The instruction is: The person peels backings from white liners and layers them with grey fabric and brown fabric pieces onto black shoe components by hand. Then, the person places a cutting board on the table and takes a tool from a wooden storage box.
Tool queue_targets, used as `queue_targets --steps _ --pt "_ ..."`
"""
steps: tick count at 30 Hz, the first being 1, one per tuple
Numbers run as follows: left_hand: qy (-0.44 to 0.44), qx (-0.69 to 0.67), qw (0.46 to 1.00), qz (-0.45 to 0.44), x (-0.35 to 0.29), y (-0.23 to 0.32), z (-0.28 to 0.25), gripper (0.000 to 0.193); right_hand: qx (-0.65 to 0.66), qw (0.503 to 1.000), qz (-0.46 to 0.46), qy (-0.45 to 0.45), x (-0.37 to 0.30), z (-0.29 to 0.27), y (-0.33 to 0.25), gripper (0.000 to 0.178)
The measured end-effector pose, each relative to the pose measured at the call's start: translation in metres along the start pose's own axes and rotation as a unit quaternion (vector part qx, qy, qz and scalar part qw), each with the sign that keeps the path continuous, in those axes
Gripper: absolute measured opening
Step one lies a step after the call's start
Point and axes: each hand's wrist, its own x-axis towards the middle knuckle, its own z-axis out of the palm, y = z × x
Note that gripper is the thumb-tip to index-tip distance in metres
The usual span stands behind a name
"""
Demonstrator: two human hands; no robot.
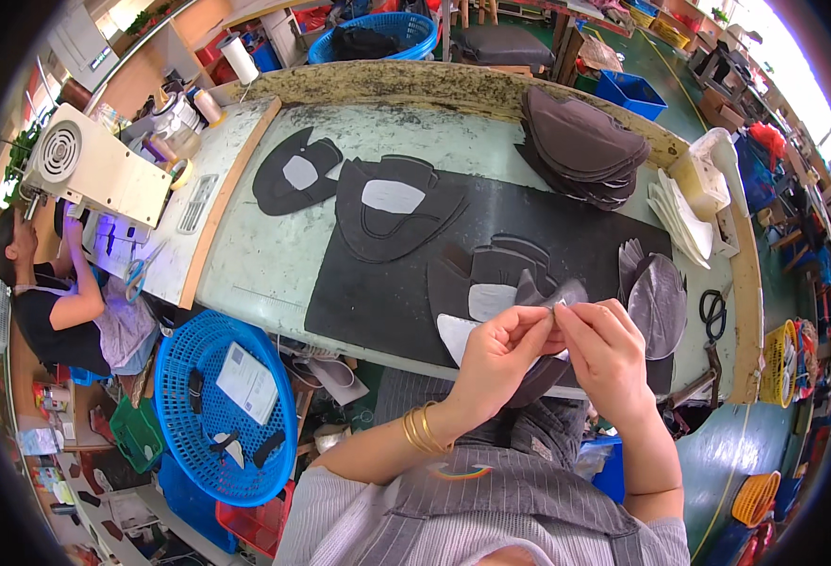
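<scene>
In the head view, the left hand and right hand meet over the near edge of the black mat. Thumb and forefinger of each are pinched together, seemingly clamped on a small piece – too small to make out, with a dark flap rising just beyond. Holding it from both sides probably keeps it steady and lets the fingertips work finely. Just beyond the left hand and partly hidden by it lies a dark cut panel with a pale patch, likely kept close to be at hand.

Two similar panels, a middle panel and a far-left panel, lie flat and apart toward the left, perhaps so that each stays separate. To the right, a dark grey pile sits beside the right hand, with black scissors farther right, within easy reach. The tall brown stack and white sheets stand at the far right – presumably there to leave the near middle free for the hands.
</scene>
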Motion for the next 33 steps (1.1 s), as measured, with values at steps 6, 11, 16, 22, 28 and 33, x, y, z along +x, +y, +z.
queue_targets --steps 6,11,16,22,28,33 --pt "-0.01 0.04 0.999 0.028 0.001 0.003 0.001 0.016 0.058 0.998 0.0 0.015 0.001 -0.005 0.006 0.032" --pt "-0.007 0.057 0.998 0.012 -0.004 0.001 -0.001 0.013 0.01 1.0 0.002 -0.014 0.006 -0.01 -0.005 0.021" --pt "-0.001 -0.066 0.996 -0.055 0.006 0.002 -0.001 0.013 0.1 0.977 0.167 0.088 0.002 -0.011 0.001 0.016" --pt "-0.059 -0.126 0.983 -0.116 0.006 0.031 0.01 0.011 0.454 0.823 0.34 -0.012 -0.001 -0.013 -0.007 0.011" --pt "-0.035 0.213 0.964 0.153 0.008 0.012 0.005 0.016 0.35 0.877 0.327 0.021 0.009 -0.01 -0.019 0.008" --pt "0.025 0.393 0.852 0.345 0.005 0.002 0.001 0.013 0.331 0.853 0.392 0.099 -0.007 -0.018 0.016 0.009"
